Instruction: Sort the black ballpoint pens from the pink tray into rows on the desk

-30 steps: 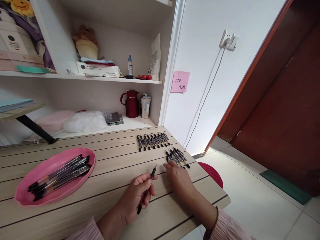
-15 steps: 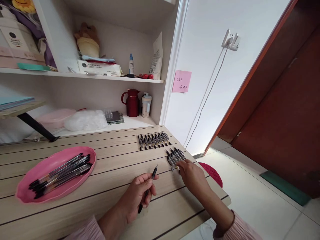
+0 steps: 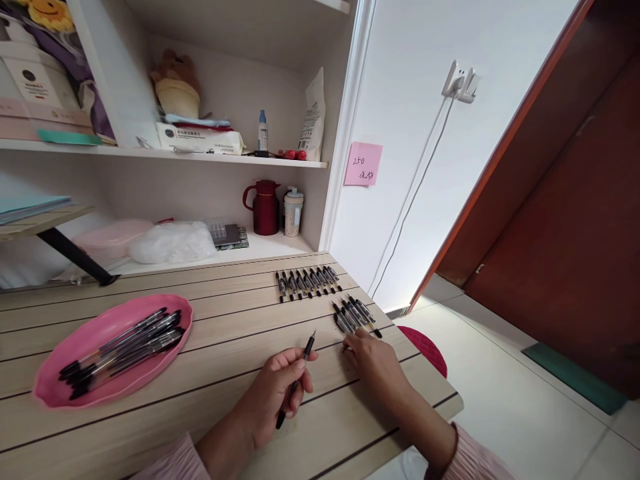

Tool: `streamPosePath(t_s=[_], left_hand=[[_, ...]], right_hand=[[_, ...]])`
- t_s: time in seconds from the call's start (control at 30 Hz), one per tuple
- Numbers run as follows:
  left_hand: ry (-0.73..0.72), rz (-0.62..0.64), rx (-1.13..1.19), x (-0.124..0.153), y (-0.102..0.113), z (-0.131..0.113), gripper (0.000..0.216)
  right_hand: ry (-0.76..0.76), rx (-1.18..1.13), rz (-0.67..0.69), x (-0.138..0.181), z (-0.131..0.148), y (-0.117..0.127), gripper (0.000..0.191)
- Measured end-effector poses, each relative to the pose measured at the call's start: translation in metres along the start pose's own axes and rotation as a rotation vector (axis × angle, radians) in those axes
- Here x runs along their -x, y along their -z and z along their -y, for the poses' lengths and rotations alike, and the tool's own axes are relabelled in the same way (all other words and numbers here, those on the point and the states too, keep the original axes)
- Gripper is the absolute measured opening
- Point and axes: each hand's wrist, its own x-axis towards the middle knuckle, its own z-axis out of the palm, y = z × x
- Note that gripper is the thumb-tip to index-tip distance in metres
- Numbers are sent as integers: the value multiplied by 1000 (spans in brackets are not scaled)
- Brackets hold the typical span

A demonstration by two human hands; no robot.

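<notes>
My left hand [image 3: 277, 393] is closed around a black pen [image 3: 296, 381] with its tip uncovered, pointing up and to the right. My right hand [image 3: 373, 359] rests on the wooden table [image 3: 215, 373] with its fingertips at the near end of a short row of black pen caps [image 3: 354, 313]; whether it pinches one I cannot make out. A longer row of caps [image 3: 307, 283] lies farther back. On the left, a pink oval tray [image 3: 60, 393] holds several black pens [image 3: 120, 350].
The table's right edge drops to a tiled floor with a red cushion [image 3: 425, 347] below. Shelves behind hold a red jug [image 3: 263, 207], a small cup [image 3: 293, 211], a plastic bag [image 3: 173, 241] and boxes. A pink note [image 3: 363, 163] sticks to the wall.
My right hand slid right along the near row of caps, then came back left toward me. The left hand and its pen stayed nearly still.
</notes>
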Motion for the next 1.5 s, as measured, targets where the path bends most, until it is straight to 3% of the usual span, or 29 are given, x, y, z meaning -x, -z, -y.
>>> streamPosePath(t_s=[0.17,0.4,1.0,1.3,1.4,1.5], left_hand=[[5,10,-4,0,1,0,31],[5,25,-3,0,1,0,32],[1,21,-5,0,1,0,29],[-15,2,55,0,0,3,25],[-7,-20,93,2,-3,1,20],[-21,-55,168,-3,-10,-3,16]], right_hand=[[6,-25,7,7,-5,0,23],[-92,92,-17,-7,-11,6,23],[-48,157,-68,-15,-3,3,25],[-153,-17,-189,11,-19,4,26],[-114,-228,-161,27,-11,-1,27],[-34,-583,-84,43,9,-6,24]])
